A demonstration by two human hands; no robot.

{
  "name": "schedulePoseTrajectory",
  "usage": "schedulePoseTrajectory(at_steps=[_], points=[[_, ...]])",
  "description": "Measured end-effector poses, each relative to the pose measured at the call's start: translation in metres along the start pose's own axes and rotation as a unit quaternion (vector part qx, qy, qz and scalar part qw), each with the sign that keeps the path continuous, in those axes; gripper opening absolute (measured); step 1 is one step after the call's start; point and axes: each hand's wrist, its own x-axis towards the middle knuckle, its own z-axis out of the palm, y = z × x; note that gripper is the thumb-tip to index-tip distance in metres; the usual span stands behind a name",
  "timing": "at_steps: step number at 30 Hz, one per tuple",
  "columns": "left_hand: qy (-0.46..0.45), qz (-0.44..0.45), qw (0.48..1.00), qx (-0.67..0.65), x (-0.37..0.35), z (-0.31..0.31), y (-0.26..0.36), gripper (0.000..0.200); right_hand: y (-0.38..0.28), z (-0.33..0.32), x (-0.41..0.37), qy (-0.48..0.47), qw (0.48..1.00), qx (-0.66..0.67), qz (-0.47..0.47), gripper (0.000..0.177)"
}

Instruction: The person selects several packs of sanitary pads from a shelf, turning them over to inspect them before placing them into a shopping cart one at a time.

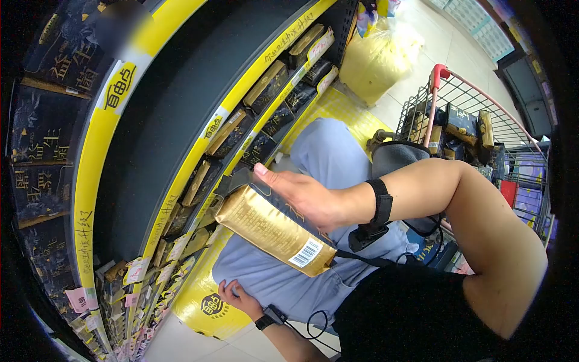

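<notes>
My right hand is closed around a pack of sanitary pads, a black and gold soft pack. Its gold side with a barcode faces up toward me, and my palm covers part of its black face. The pack is held tilted above my lap, close to the lower shelf, where similar black and gold packs stand in rows. Lower in view, my left hand holds nothing. Its fingers are apart, near my grey-blue trouser leg.
A wire shopping cart with more dark packs stands to the upper right. A yellow bag sits past the shelf end. Yellow shelf edges run along the left. Yellow printed sheeting lies beneath me on the tiled floor.
</notes>
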Motion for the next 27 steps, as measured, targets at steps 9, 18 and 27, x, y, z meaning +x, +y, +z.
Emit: schedulePoseTrajectory(at_steps=[9, 18, 27], points=[[0.007, 0.003, 1.0, -0.017, 0.0, 0.002, 0.003, 0.01, -0.007, 0.013, -0.004, -0.034, 0.994, 0.063, 0.088, 0.057], [-0.003, -0.008, 1.0, -0.001, 0.001, 0.0, 0.006, 0.012, -0.005, 0.001, 0.003, -0.101, 0.983, 0.126, 0.086, 0.062], [0.009, 0.005, 1.0, -0.012, 0.001, 0.001, -0.003, 0.01, -0.006, 0.004, 0.005, -0.077, 0.987, 0.117, 0.074, 0.06]])
